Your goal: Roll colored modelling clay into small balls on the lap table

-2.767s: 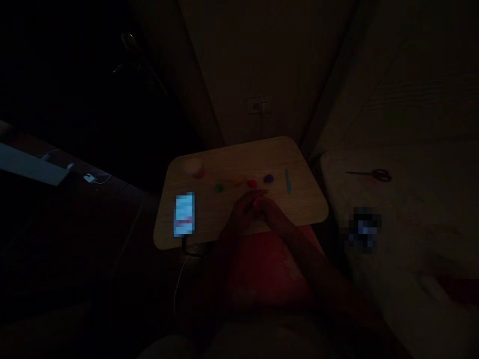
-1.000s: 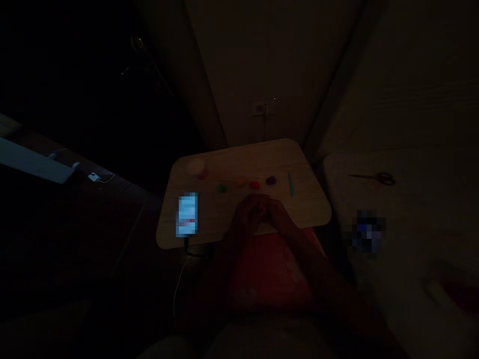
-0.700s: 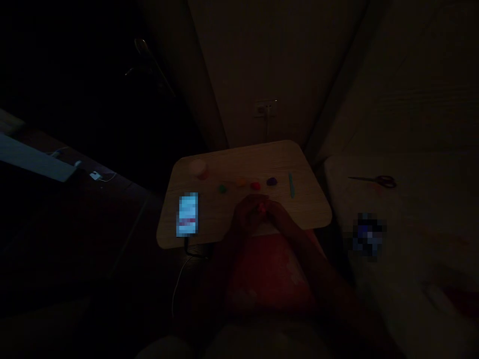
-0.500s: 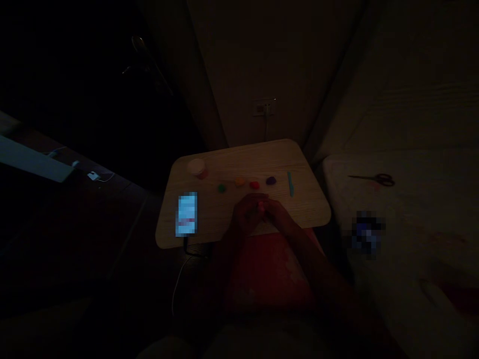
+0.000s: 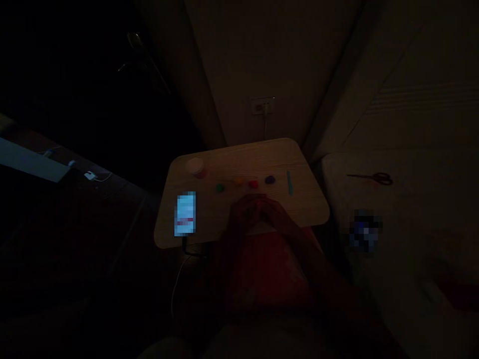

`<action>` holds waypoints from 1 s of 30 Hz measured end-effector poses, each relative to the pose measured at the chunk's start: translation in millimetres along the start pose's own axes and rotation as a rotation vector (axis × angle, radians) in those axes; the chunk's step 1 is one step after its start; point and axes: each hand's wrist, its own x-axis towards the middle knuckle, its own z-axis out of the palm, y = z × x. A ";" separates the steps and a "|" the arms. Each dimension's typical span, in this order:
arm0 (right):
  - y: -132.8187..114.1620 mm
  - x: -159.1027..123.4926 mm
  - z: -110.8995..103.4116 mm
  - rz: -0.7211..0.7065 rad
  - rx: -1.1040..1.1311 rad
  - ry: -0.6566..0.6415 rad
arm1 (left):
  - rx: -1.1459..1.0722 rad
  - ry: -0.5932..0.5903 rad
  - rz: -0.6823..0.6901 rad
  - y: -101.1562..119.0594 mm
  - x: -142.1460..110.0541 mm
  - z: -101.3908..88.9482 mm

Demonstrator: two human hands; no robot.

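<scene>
In dim light, my left hand (image 5: 243,212) and my right hand (image 5: 275,214) meet over the near edge of a small wooden table (image 5: 213,224). Their fingers are curled together around a small piece of reddish modelling clay (image 5: 259,205), mostly hidden by them. Just beyond lie lumps of clay in a row: a green lump (image 5: 220,188), an orange lump (image 5: 239,181), a red lump (image 5: 253,184) and a purple lump (image 5: 270,179). To their right rests a teal plastic knife (image 5: 290,182).
A lidded tub (image 5: 195,167) stands at the table's back left, with a lit phone (image 5: 185,214) in front of it. Scissors (image 5: 374,177) lie on the pale surface at right. A wall socket (image 5: 262,105) with a plugged-in cable is behind the table.
My hands have drawn closer together, and the reddish clay between them shows less than before. The lumps, knife, tub and phone keep their places; the view has shifted slightly.
</scene>
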 end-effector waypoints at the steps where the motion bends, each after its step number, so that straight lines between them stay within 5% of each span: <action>1: -0.8 -0.3 -0.6 -0.004 0.002 -0.007 | 0.004 -0.006 0.005 -0.8 -0.3 0.2; 25: -4.4 4.1 -4.8 0.079 0.136 0.062 | -0.074 -0.060 -0.030 -12.4 2.4 3.4; 30: -9.8 3.4 2.5 0.056 0.197 0.105 | 0.021 0.060 -0.053 -11.9 4.2 3.2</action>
